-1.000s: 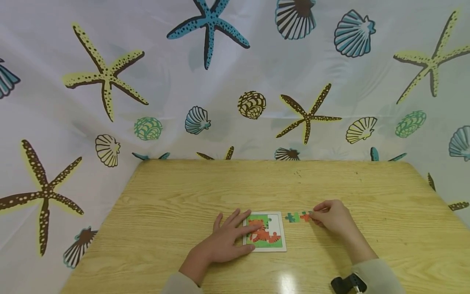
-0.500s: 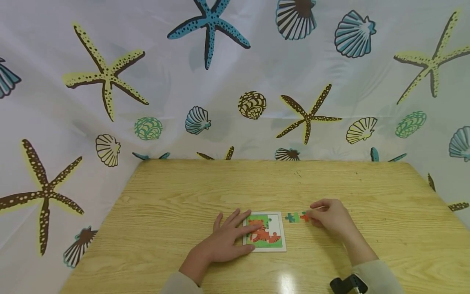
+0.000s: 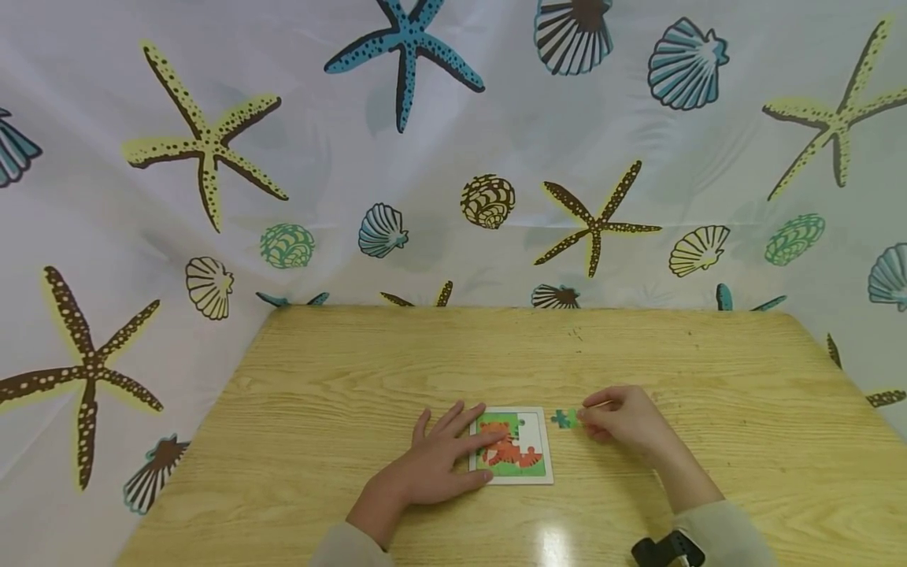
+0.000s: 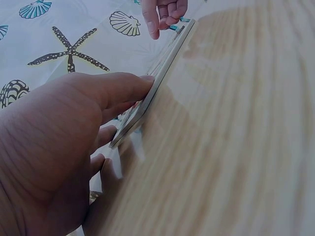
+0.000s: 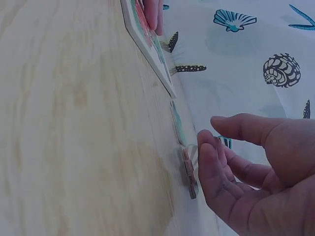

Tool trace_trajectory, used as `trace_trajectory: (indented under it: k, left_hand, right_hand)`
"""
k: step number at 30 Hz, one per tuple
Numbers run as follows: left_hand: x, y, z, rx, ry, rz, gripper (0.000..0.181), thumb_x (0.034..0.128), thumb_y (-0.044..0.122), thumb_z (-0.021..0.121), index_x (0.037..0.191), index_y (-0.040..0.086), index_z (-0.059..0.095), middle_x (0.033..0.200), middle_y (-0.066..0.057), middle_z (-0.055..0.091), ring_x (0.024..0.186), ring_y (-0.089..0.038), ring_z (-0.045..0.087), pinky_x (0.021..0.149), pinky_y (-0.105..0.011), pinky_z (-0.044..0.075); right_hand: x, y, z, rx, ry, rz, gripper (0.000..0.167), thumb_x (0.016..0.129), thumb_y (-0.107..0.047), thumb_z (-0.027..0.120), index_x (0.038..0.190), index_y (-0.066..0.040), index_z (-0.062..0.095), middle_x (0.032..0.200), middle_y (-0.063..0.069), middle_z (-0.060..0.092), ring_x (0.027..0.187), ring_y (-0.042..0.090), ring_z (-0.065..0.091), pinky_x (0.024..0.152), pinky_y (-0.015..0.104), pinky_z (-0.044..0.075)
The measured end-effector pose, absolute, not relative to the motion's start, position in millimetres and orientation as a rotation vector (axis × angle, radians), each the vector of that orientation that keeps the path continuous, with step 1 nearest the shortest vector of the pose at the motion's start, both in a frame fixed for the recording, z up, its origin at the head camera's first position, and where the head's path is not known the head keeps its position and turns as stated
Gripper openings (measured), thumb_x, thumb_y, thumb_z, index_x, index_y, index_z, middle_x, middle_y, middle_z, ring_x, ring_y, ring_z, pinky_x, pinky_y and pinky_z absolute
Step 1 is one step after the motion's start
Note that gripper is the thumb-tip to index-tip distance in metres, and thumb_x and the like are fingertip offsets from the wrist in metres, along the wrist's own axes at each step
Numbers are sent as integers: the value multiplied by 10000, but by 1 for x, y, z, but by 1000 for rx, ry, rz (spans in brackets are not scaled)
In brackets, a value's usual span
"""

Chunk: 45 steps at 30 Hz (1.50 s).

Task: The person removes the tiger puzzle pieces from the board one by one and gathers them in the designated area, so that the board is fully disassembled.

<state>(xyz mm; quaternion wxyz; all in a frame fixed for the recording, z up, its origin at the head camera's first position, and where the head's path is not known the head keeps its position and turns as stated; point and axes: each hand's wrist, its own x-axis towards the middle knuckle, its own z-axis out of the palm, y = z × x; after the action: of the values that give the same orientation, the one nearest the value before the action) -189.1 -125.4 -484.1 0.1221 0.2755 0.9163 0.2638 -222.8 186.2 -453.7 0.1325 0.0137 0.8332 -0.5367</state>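
Observation:
A framed tiger jigsaw puzzle (image 3: 549, 465) lies on the table, with a white gap at its upper right. My left hand (image 3: 432, 468) rests on its left part, fingers spread and thumb along the near edge. Just right of the frame lies a green-and-teal puzzle piece (image 3: 564, 419). My right hand (image 3: 634, 421) hovers over that piece's right end, with thumb and forefinger apart in the right wrist view. Beneath its fingers a reddish puzzle piece (image 5: 189, 169) lies on the table, hidden by the hand in the head view.
The wood-grain table (image 3: 397, 354) reaches back to a white curtain (image 3: 439, 260) printed with starfish and shells. A dark device (image 3: 666, 549) is strapped at the right wrist.
My right hand has shifted left, from the reddish piece's far end to above the green-and-teal piece, covering the reddish one. My left hand and the puzzle have stayed put.

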Motion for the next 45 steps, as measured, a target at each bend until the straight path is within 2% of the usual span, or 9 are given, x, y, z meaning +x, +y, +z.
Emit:
trace_trajectory:
  k: [5,16,39,45]
  left_hand:
    - [-189,-125,-483,797,2678,758,558,979,526,544,1509,394,430,1679,0,194,1562,-347,60,1143,-725,-62]
    - [-189,-125,-483,802,2675,766,559,980,526,544,1510,384,433,1679,-9,191,1561,-355,62,1142,-725,-64]
    - [-189,-124,-483,801,2674,750,554,983,537,531,1510,401,425,1681,0,181,1563,-342,59,1148,-715,-63]
    - [-189,-125,-484,797,2678,744,557,980,537,540,1510,415,417,1682,9,175,1564,-333,52,1150,-711,-64]
  right_hand:
    - [-220,180,-453,-52,2388,-1542,317,920,-111,700,1136,114,641,877,129,709,718,152,649,690,316,594]
    - [-214,166,-455,-155,2426,-1420,219,904,-114,727,1039,54,688,824,106,708,687,158,667,645,313,573]
    - [-212,153,-459,-405,2331,-1348,157,891,-131,734,974,0,755,853,38,706,674,130,621,598,260,530]
    - [-211,154,-458,-473,2356,-1305,152,874,-150,761,952,-21,778,895,42,727,732,125,584,610,244,499]
